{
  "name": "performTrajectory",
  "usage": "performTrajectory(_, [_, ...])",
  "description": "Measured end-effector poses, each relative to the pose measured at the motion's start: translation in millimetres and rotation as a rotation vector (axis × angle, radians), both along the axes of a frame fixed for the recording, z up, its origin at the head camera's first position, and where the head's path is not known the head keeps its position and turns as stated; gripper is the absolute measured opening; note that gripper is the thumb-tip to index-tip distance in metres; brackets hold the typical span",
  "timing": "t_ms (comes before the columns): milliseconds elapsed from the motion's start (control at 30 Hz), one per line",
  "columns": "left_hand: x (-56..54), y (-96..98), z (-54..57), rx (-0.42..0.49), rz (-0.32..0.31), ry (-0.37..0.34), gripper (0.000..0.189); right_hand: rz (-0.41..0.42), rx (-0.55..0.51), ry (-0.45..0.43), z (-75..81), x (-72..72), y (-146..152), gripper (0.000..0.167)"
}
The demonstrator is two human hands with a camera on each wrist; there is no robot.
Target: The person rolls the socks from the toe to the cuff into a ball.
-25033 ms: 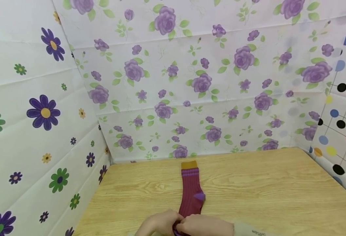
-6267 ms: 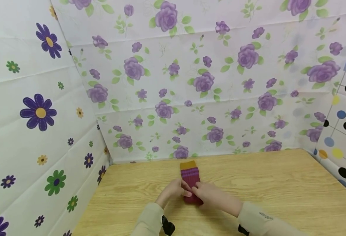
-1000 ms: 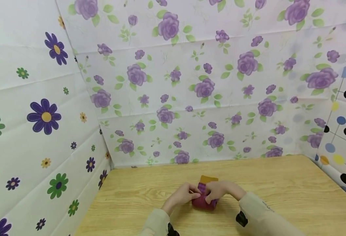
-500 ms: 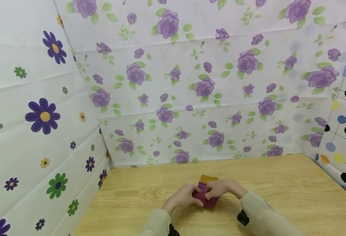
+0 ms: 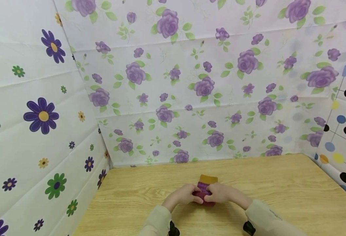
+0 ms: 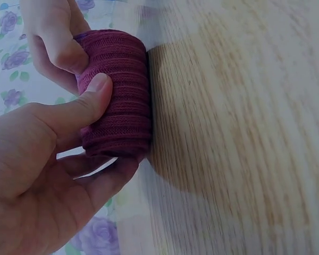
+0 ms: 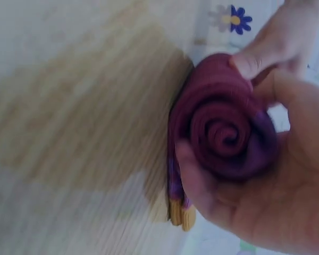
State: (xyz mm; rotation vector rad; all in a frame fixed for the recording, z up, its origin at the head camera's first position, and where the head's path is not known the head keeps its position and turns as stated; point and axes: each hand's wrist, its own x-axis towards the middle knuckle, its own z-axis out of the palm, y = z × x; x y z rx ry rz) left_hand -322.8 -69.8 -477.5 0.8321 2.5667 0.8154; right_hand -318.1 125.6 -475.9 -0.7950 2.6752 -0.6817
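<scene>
A pair of maroon ribbed socks (image 5: 202,196) is rolled into a thick roll on the table, its mustard cuffs (image 5: 209,179) and purple stripes lying flat beyond it. In the right wrist view the end of the sock roll (image 7: 220,135) shows a spiral, with two cuff layers (image 7: 181,213) sticking out below. My left hand (image 5: 184,194) grips the roll's left end; its thumb (image 6: 98,87) presses the near side and its fingers curl under the end. My right hand (image 5: 221,192) holds the right end, thumb on the near side, fingers round the far side.
The wooden table (image 5: 137,190) extends on all sides of the socks. A floral sheet (image 5: 161,82) hangs behind it, a flower-print sheet (image 5: 22,141) at the left and a dotted sheet (image 5: 342,141) at the right. Black wrist-worn devices (image 5: 174,228) show beneath the sleeves.
Laid out long 25 seconds ago, the socks have been rolled from the toe end toward the cuffs. Over the last second the roll advances slightly, and my right hand shifts to its right end.
</scene>
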Motion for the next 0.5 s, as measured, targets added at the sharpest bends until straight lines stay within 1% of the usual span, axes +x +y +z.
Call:
performTrajectory(167, [0.5,3.2,-0.6,-0.005,0.018,-0.015,0.02,-0.033,0.039,0.208,-3.1,8.2,-1.7,0.015])
performTrajectory(267, [0.7,4.9,0.3,-0.024,0.036,-0.017,0.017,-0.013,0.077,0.344,-4.5,10.1,-2.3,0.021])
performTrajectory(367, [0.7,6.8,2.4,-0.044,0.051,-0.006,0.019,0.038,0.095,0.418,-4.0,10.4,-1.1,0.027])
performTrajectory(500, [0.6,8.9,5.7,-0.068,0.064,-0.001,0.021,0.103,0.143,0.461,-4.4,9.8,0.7,0.043])
